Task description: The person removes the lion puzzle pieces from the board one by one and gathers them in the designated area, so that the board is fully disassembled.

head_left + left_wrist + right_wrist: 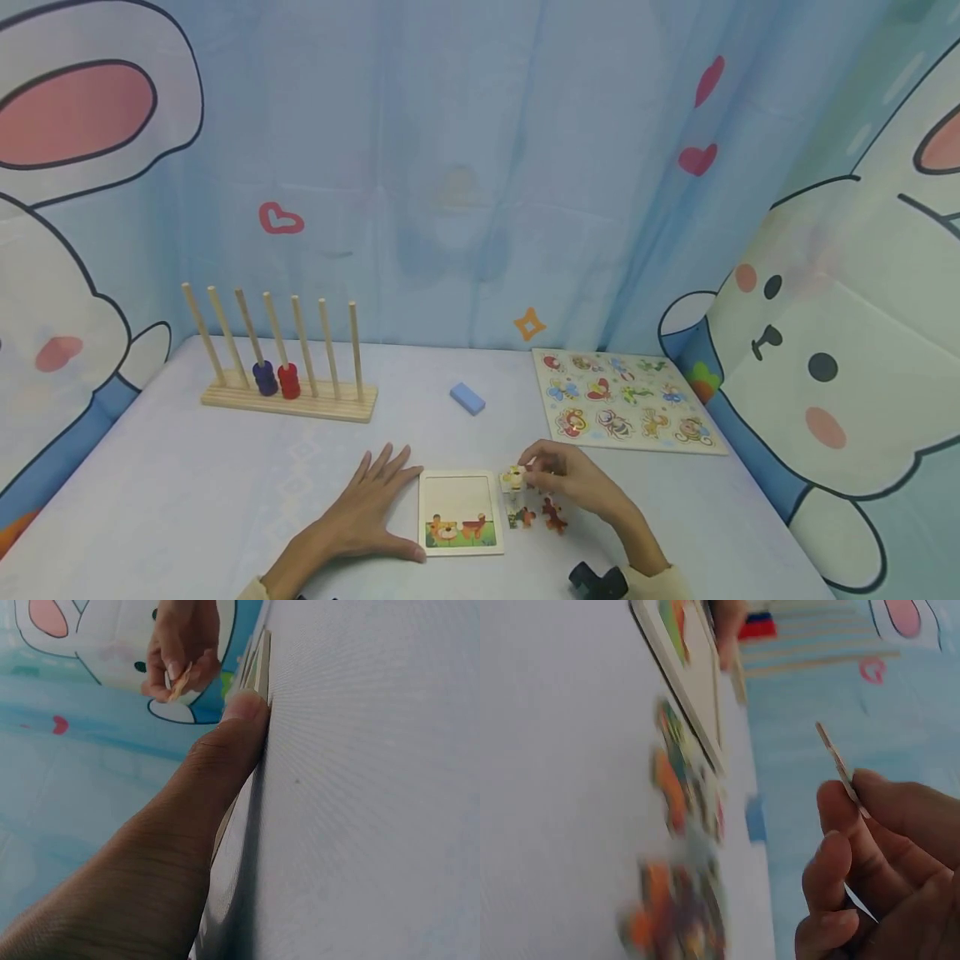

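Observation:
A small wooden puzzle board [459, 508] lies on the table, its lower part filled with pieces showing an animal on grass. My left hand [375, 508] rests at its left side with fingers spread, the thumb near the lower corner and a fingertip at the upper corner. Between thumb and forefinger, my right hand [570, 479] pinches a thin puzzle piece [838, 766], seen edge-on in the right wrist view and raised above the table. Loose puzzle pieces [553, 515] lie right of the board, partly beneath that hand; they look blurred in the right wrist view.
A wooden peg stand [300, 404] with blue and red beads is at the back left. A blue block [468, 398] lies behind the puzzle board. At the back right is a larger picture board [630, 400] with insects. A printed curtain [450, 167] hangs behind the table.

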### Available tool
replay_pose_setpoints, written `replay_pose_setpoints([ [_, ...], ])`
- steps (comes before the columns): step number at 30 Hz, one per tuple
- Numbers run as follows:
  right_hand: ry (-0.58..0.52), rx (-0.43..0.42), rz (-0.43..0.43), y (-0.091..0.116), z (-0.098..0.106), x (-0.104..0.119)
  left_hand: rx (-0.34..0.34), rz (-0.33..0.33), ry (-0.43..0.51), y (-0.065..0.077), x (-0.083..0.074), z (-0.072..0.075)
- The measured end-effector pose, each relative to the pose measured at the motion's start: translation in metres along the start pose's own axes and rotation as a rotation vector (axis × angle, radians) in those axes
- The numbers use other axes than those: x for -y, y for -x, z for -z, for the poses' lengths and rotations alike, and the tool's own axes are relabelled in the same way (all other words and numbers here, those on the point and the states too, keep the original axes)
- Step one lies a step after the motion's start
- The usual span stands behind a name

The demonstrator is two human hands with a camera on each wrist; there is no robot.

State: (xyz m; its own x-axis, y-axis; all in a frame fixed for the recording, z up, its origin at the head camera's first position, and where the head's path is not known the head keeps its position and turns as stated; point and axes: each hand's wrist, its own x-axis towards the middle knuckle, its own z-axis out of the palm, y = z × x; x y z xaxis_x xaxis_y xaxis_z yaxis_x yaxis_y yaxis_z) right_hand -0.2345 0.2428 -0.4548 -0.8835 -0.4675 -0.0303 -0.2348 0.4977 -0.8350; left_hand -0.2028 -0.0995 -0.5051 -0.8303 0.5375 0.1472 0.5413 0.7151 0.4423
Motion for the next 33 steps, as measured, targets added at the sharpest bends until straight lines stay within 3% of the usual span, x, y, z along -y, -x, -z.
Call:
replay_pose_setpoints([
  [7,-0.045,0.076,-0.139,0.029,0.046,-0.020,0.007,0.009,0.004,-0.001,0.000,0.000],
  [12,-0.068,0.161,-0.190,0.043,0.063,-0.035,0.008,0.020,0.004,-0.001,0.000,-0.001],
  [19,-0.082,0.256,-0.216,0.045,0.062,-0.042,0.010,0.032,0.026,-0.001,-0.001,0.001],
  [33,-0.023,0.231,-0.249,0.041,0.057,-0.037,0.013,0.039,0.030,-0.001,-0.001,0.001],
])
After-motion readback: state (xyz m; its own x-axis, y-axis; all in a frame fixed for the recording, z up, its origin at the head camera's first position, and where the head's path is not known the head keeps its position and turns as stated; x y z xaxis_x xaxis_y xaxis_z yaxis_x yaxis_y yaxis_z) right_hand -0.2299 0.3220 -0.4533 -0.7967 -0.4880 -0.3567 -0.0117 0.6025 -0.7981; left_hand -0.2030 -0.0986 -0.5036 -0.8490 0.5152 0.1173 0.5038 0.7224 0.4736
